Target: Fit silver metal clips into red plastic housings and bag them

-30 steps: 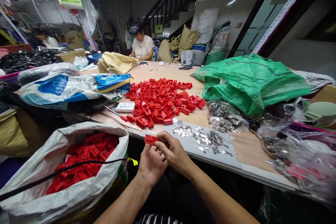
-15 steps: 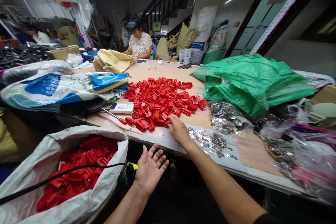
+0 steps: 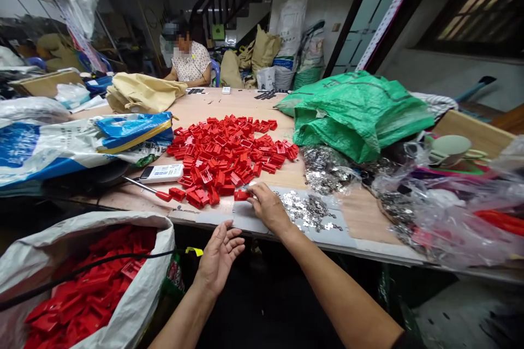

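- One red piece [image 3: 242, 195] lies at the front of the heap, by the back edge of a grey mat [image 3: 245, 220], with the fingertips of the right hand [image 3: 270, 210] at its right end.
- That grip is bent over the end of the piece, which juts out to the left of the fingers (whether the fingers pinch it tight, I cannot tell).
- The left hand [image 3: 219, 256] is held in front of the table [image 3: 360, 212], near its front edge, palm turned up and fingers loosely curled; its grip is released, well clear of the red piece.
- The rest of the red heap [image 3: 229, 152] spreads over the table behind the right hand, the pieces lying every which way.
- Small metal plates [image 3: 313, 210] are scattered on the mat, just to the right of the right hand.
- Left of the heap lie a white box [image 3: 161, 173] and, in front of it, a metal rod [image 3: 141, 185].
- A white sack [image 3: 151, 286] stands open to the left of the left hand, with more red pieces [image 3: 90, 289] inside.
- Farther right, a crumpled green sack [image 3: 356, 114] lies on the table; across it sits another person [image 3: 192, 68] in a dotted top.
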A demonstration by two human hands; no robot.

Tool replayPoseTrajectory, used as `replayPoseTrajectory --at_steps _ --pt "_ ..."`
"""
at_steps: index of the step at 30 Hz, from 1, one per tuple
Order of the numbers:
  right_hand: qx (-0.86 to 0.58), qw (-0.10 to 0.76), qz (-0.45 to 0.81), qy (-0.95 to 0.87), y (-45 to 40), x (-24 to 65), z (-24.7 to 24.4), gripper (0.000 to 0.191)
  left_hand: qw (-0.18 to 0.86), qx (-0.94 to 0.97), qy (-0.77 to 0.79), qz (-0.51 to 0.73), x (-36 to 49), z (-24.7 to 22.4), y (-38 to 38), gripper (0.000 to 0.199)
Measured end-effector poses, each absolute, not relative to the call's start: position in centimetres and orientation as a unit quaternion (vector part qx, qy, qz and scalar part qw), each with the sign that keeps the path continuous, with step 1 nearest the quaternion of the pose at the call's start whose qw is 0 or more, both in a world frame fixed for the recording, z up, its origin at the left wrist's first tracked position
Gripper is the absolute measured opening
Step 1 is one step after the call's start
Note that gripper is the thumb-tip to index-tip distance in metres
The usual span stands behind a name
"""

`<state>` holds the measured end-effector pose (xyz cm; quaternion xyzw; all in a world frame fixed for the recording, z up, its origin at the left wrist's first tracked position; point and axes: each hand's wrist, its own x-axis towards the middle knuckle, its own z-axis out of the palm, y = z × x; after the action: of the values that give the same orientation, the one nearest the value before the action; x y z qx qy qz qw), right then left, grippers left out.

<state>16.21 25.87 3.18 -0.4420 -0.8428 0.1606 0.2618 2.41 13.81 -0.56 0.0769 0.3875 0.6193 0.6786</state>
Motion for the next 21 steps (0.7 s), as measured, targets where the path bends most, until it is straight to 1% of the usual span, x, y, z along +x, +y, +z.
replayPoseTrajectory --at_steps 2,4,6,8,11,14,16,17,19,21 --pt "-0.397 0.263 0.195 -0.857 24.2 17.2 3.4 0.021 0.654 0.116 0.416 0.622 2.7 -0.1 14.0 0.040" --pt "-0.354 0.239 0.233 -0.873 22.4 18.4 3.4 0.024 0.631 0.173 0.444 0.612 3.0 0.2 14.0 0.043" --pt "-0.328 0.200 0.260 -0.886 20.8 19.5 3.3 0.027 0.621 0.261 0.467 0.573 3.3 0.2 14.0 0.039" --pt "-0.312 0.178 0.281 -0.890 19.5 20.4 3.1 0.027 0.621 0.356 0.471 0.515 3.6 0.0 13.9 0.033" --pt "-0.312 0.202 0.324 -0.870 18.4 21.8 2.8 0.026 0.622 0.434 0.454 0.467 4.3 -0.5 13.5 0.034" --pt "-0.379 0.262 0.343 -0.818 18.5 24.2 2.7 0.018 0.665 0.394 0.449 0.449 5.0 -0.5 13.0 0.040" --pt "-0.462 0.297 0.301 -0.779 18.9 26.3 2.7 0.012 0.719 0.330 0.426 0.439 5.5 -0.2 12.6 0.040" --pt "-0.503 0.302 0.266 -0.765 19.2 27.3 2.5 0.011 0.745 0.296 0.407 0.438 5.7 0.0 12.4 0.039" --pt "-0.560 0.276 0.202 -0.754 19.6 29.1 2.2 0.012 0.785 0.239 0.370 0.436 6.1 0.5 12.1 0.036" --pt "-0.585 0.236 0.164 -0.759 19.7 30.1 1.7 0.011 0.809 0.195 0.345 0.435 6.5 0.8 11.9 0.035"
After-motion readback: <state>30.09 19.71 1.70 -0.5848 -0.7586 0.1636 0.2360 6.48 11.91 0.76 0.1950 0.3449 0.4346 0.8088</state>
